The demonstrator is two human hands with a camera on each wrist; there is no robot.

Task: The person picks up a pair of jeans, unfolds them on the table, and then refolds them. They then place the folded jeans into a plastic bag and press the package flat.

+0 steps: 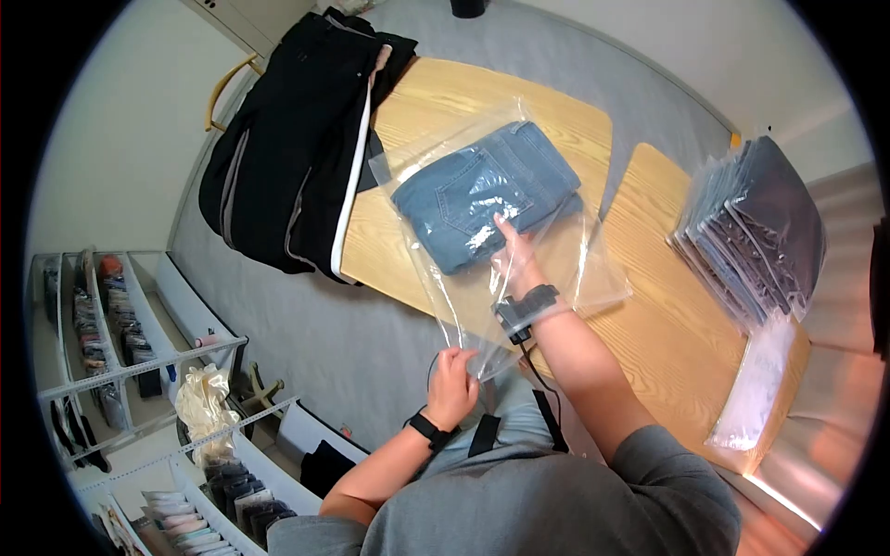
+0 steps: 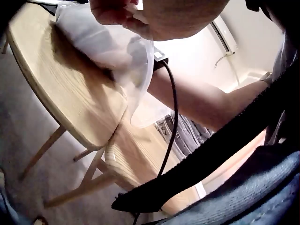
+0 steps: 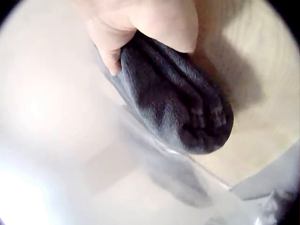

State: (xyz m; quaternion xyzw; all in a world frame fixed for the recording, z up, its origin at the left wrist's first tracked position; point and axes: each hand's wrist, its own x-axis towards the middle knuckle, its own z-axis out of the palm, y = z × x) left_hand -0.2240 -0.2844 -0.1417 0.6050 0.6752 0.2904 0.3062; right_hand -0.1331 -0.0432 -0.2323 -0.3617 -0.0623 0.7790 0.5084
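Folded blue jeans [image 1: 491, 190] lie inside a clear plastic bag [image 1: 593, 269] over the wooden table. The right hand [image 1: 515, 258] is inside the bag, its thumb on top of the jeans' near edge. In the right wrist view that hand [image 3: 145, 21] grips the folded denim [image 3: 173, 98] between thumb and fingers. The left hand [image 1: 451, 387] pinches the bag's near edge, close to the body. The left wrist view has the left hand [image 2: 159, 16] at the top with the translucent bag [image 2: 103, 42] hanging from it.
Black garments [image 1: 287, 139] cover the left end of the table [image 1: 445, 83]. On the right, a second wooden surface [image 1: 649, 324] bears a stack of bagged clothes [image 1: 751, 232] and a pale plastic packet [image 1: 758, 389]. White shelves [image 1: 139, 380] with packed items stand at lower left.
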